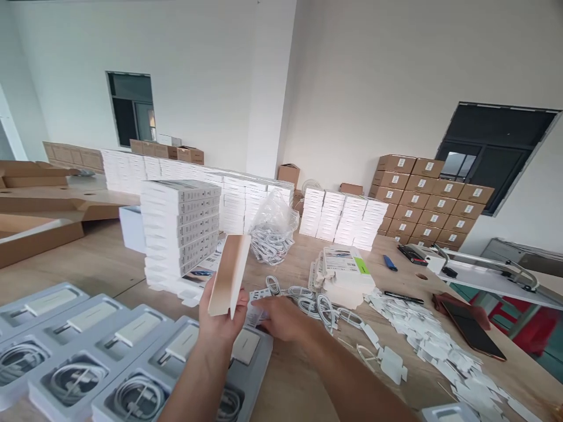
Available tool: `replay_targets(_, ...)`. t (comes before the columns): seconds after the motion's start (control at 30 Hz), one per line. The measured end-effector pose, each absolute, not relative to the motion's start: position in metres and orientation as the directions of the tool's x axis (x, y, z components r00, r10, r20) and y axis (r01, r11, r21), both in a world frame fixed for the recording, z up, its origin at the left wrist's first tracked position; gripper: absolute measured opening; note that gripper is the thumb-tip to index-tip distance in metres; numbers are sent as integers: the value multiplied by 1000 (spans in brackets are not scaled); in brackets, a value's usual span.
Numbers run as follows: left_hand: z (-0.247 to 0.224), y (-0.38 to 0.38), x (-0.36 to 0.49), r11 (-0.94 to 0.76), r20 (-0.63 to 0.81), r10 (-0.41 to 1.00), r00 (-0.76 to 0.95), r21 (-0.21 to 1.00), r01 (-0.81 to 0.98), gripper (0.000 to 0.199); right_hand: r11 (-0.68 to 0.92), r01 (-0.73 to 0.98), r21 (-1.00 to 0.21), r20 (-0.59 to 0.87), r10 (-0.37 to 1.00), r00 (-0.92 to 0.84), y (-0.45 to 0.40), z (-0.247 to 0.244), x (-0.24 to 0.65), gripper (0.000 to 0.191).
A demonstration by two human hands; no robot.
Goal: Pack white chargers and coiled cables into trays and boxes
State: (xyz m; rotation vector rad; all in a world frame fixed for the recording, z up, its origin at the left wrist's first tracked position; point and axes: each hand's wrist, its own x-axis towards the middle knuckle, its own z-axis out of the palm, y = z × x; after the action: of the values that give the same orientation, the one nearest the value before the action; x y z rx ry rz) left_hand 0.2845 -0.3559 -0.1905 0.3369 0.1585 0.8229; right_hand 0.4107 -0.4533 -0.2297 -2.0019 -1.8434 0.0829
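Observation:
My left hand (224, 325) is closed around a thin carton (229, 272), held upright with its plain brown side and a white folded edge showing. My right hand (279, 316) pinches a printed white panel (254, 306) just right of the carton. Whether that panel belongs to the same carton cannot be seen. Below my hands lie white trays (259, 381), each with a white charger (245, 346) and a coiled white cable (138, 395). My left forearm covers part of them.
A tall stack of white boxes (180, 228) stands behind my left hand. Beyond are a plastic bag of cables (272, 234) and flat cartons (341, 269). Loose cables (325, 310), white paper pieces (422, 328), a black pen (403, 297) and a phone (472, 328) lie rightward.

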Motion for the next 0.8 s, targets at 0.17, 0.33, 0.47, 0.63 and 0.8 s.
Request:
replay_targets(0.17, -194, -355, 285, 657, -40, 737, 674, 273, -703, 15, -68, 973, -223, 222, 968, 118, -452, -237, 411, 34)
replay_targets(0.33, -187, -360, 283, 707, -50, 693, 719, 240, -665, 18, -105, 988, -109, 228, 965, 128, -453, -245, 405, 17)
replay_targets(0.47, -178, -366, 282, 683, -65, 714, 697, 284, -673, 18, -102, 976, -195, 339, 926, 165, -455, -246, 407, 23)
replay_targets(0.63, -182, -364, 291, 573, -129, 810, 572, 384, -724, 16, -23, 723, -690, 531, 663, 527, -484, -231, 421, 28)
replay_targets(0.8, -192, -360, 300, 552, -153, 815, 560, 503, -666, 4, 189, 253, -949, 313, 467, 827, -542, -215, 439, 41)
